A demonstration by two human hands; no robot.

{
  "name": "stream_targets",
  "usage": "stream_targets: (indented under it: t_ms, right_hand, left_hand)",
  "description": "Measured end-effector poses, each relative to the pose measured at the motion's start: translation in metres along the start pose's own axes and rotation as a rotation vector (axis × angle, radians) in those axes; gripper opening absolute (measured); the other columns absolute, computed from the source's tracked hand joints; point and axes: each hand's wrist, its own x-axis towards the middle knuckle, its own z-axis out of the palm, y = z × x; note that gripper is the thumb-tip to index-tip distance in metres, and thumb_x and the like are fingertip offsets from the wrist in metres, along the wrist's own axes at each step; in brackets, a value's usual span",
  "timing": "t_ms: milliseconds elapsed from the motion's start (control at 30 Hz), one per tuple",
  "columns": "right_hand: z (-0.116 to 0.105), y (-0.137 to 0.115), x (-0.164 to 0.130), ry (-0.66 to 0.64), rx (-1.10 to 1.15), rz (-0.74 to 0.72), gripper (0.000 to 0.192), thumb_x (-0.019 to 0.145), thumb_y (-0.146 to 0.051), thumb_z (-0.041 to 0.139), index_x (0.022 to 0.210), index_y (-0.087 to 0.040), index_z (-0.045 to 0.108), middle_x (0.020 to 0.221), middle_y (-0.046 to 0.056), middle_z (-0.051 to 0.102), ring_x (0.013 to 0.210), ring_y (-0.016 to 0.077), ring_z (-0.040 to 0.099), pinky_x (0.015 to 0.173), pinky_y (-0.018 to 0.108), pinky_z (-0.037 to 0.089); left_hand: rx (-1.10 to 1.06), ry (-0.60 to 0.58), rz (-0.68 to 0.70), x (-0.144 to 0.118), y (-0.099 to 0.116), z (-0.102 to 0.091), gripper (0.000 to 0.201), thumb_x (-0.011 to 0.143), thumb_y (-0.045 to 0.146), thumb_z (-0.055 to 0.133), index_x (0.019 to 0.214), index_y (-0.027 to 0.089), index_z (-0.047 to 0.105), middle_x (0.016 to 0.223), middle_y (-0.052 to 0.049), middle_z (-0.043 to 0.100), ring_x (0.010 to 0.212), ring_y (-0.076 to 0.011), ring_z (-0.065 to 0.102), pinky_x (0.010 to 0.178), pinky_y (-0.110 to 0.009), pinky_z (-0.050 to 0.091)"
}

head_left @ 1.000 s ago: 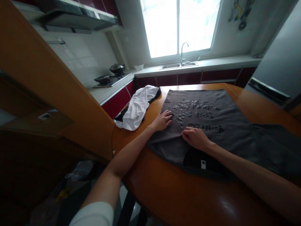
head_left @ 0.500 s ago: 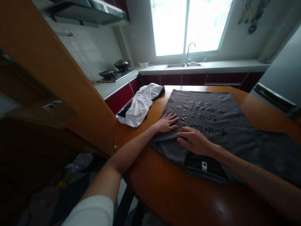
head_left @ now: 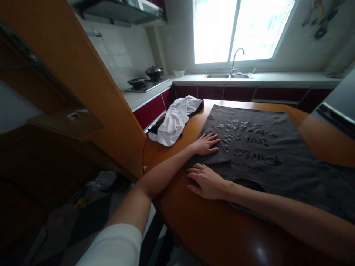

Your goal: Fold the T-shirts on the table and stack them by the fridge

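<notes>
A dark grey T-shirt with raised lettering lies spread flat on the orange wooden table, its neck opening towards me. My left hand rests flat on the shirt's left sleeve, fingers spread. My right hand lies flat, palm down, at the shirt's near left edge by the shoulder, close below the left hand. Neither hand holds anything.
A crumpled white and black garment sits at the table's far left corner. An orange partition rises on the left. Behind are a counter with a sink, a tap, a stove with pans and a bright window.
My right hand has slid from the shirt's chest, by the lettering, towards me and left to the shoulder edge, fingers now flat. The left hand stays on the sleeve. The view shifted left.
</notes>
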Motion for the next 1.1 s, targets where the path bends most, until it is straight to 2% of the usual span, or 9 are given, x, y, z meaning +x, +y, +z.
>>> stream_targets:
  t_ms: [233, 433, 600, 767, 967, 1100]
  right_hand:
    - [-0.001, -0.012, -0.010, -0.054, -0.049, 0.003, 0.045, 0.097, -0.048, 0.058, 0.126, -0.015, 0.064, 0.144, 0.018, 0.058, 0.131, 0.0326, 0.051, 0.106, 0.049, 0.042]
    - [0.010, -0.032, -0.010, 0.096, -0.079, 0.166, 0.040, 0.105, -0.043, 0.041, 0.119, -0.016, 0.068, 0.131, 0.016, 0.067, 0.123, 0.0290, 0.060, 0.107, 0.045, 0.043]
    - [0.021, -0.030, -0.016, 0.057, -0.082, 0.154, 0.051, 0.103, -0.049, 0.044, 0.127, -0.010, 0.065, 0.144, 0.022, 0.057, 0.136, 0.0332, 0.051, 0.114, 0.048, 0.039]
    - [0.017, -0.029, -0.019, 0.039, -0.027, 0.188, 0.044, 0.103, -0.048, 0.045, 0.121, -0.015, 0.068, 0.142, 0.017, 0.059, 0.137, 0.0324, 0.048, 0.115, 0.050, 0.036]
    - [0.010, -0.034, -0.014, 0.004, -0.017, 0.129, 0.052, 0.095, -0.058, 0.056, 0.120, -0.015, 0.068, 0.145, 0.019, 0.056, 0.138, 0.0354, 0.044, 0.116, 0.053, 0.032]
    - [0.000, -0.032, -0.010, 0.054, -0.028, 0.193, 0.046, 0.102, -0.051, 0.046, 0.122, -0.015, 0.068, 0.141, 0.016, 0.060, 0.134, 0.0306, 0.050, 0.115, 0.047, 0.036]
  left_hand:
    - [-0.003, 0.042, 0.008, 0.001, -0.002, 0.005, 0.066, 0.100, 0.063, 0.041, 0.159, 0.032, 0.034, 0.168, -0.002, 0.022, 0.156, -0.0296, 0.013, 0.125, -0.054, 0.009]
    - [0.005, 0.048, 0.022, 0.001, -0.004, 0.006, 0.068, 0.100, 0.065, 0.038, 0.159, 0.032, 0.034, 0.168, -0.003, 0.022, 0.157, -0.0291, 0.013, 0.125, -0.053, 0.009]
    - [0.009, 0.033, 0.014, 0.000, -0.003, 0.005, 0.067, 0.100, 0.064, 0.037, 0.159, 0.032, 0.033, 0.169, -0.003, 0.021, 0.157, -0.0281, 0.012, 0.125, -0.053, 0.009]
    - [0.009, 0.026, 0.004, 0.000, -0.001, 0.003, 0.067, 0.100, 0.065, 0.038, 0.159, 0.032, 0.032, 0.169, -0.003, 0.021, 0.157, -0.0282, 0.012, 0.125, -0.053, 0.009]
    - [0.001, 0.020, 0.007, -0.002, 0.003, -0.002, 0.066, 0.101, 0.061, 0.040, 0.158, 0.029, 0.035, 0.168, -0.005, 0.023, 0.156, -0.0295, 0.013, 0.125, -0.052, 0.010]
    - [0.030, -0.002, -0.001, -0.002, 0.005, -0.005, 0.067, 0.102, 0.061, 0.038, 0.160, 0.028, 0.032, 0.169, -0.006, 0.020, 0.157, -0.0294, 0.011, 0.124, -0.053, 0.009]
